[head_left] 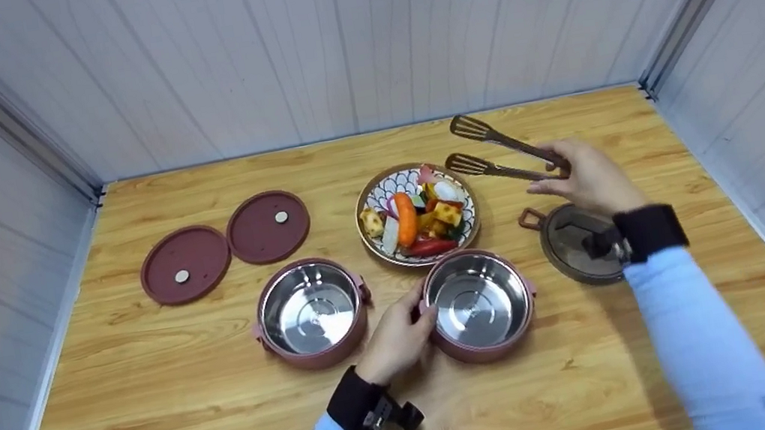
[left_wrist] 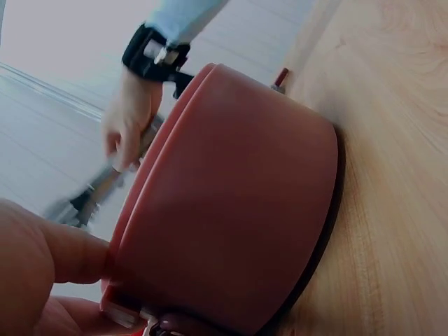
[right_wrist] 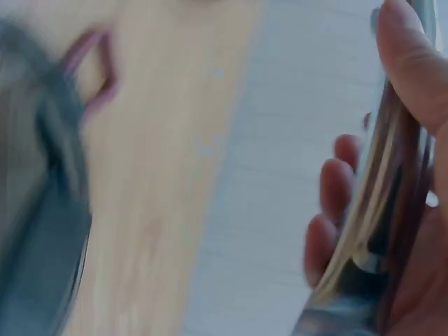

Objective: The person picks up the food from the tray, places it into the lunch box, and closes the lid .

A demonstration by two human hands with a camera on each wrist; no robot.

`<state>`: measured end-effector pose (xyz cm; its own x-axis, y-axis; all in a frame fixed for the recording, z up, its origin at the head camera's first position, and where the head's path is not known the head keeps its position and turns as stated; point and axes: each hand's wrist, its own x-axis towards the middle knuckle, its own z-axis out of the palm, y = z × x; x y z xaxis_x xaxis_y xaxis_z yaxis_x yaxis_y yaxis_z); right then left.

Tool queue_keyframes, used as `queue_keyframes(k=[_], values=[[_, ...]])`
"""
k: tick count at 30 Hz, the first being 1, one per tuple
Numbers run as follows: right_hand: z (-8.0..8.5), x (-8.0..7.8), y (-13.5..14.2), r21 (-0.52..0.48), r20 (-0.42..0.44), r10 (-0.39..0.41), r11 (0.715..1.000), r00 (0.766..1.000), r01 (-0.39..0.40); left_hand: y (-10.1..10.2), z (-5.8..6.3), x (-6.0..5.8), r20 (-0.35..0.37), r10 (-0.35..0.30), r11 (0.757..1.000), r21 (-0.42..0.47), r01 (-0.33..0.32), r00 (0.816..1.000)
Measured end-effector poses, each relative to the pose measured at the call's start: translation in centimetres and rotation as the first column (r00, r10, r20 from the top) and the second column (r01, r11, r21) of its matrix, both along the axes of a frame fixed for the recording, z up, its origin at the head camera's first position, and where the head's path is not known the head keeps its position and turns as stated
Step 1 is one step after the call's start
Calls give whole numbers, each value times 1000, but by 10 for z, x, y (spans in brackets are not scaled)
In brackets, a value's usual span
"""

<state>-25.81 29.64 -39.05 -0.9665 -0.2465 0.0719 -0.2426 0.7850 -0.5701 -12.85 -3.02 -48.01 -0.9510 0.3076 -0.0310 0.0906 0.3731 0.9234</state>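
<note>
My left hand grips the left side of a dark pink lunch pot with a shiny steel inside, which stands on the table. In the left wrist view, its thumb and a finger lie at the rim by a side clip. Up in the air at the right, my right hand holds kitchen tongs by the handle end, their two slotted heads apart and pointing left. The heads hang close to a patterned plate of toy food, among it an orange sausage-shaped piece and a red pepper.
A second dark pink pot stands left of the left hand. Two round dark red lids lie at the back left. Under the right wrist lies a dark see-through lid with a loop handle. Panelled walls close off the back and sides.
</note>
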Motion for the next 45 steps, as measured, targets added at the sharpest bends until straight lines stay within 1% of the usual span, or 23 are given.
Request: queue_keyframes(k=[3,5,7,8,10,13,16,19,22,25,29,34,38,40,45], values=[[-5,30,-8,-101,39,-24,994,999,28,-2,-1,0,-6,9,1000,-12,-9,1000],[-11,46,-12,-121,46,-22,992,999,28,-3,-1,0,-15,12,1000,-15,-12,1000],[-16,59,-14,-107,37,-30,994,999,34,-5,-1,1,-10,16,1000,-12,-16,1000],[-19,64,-15,-89,20,-38,995,999,39,-5,-2,1,-11,19,1000,-14,-19,1000],[-23,71,-16,-56,-26,-57,997,998,55,-7,-2,2,-19,23,999,-22,-24,1000],[-24,78,-17,8,-95,-106,994,990,108,-9,0,3,-53,19,998,-62,-22,998],[-24,82,-19,70,-149,-143,986,978,154,-10,4,4,-89,10,992,-122,-21,996],[-23,83,-22,115,-171,-156,978,973,177,-11,7,4,-103,16,985,-167,-33,995],[-24,82,-26,129,-165,-157,975,974,179,-13,9,5,-108,28,982,-185,-48,994],[-26,81,-29,135,-145,-151,976,978,171,-13,8,5,-111,27,981,-189,-48,993],[-27,79,-30,140,-132,-142,977,981,160,-11,7,4,-110,30,981,-186,-51,994],[-27,81,-28,138,-182,-149,975,972,176,-10,6,2,-104,44,982,-178,-62,994],[-26,82,-27,149,-220,-171,967,960,207,-10,5,2,-70,49,988,-142,-58,996],[-26,83,-28,154,-238,-172,965,956,212,-10,5,1,-60,40,992,-113,-47,997],[-26,84,-29,171,-245,-173,961,954,218,-12,4,1,-56,13,998,-64,-17,998]])
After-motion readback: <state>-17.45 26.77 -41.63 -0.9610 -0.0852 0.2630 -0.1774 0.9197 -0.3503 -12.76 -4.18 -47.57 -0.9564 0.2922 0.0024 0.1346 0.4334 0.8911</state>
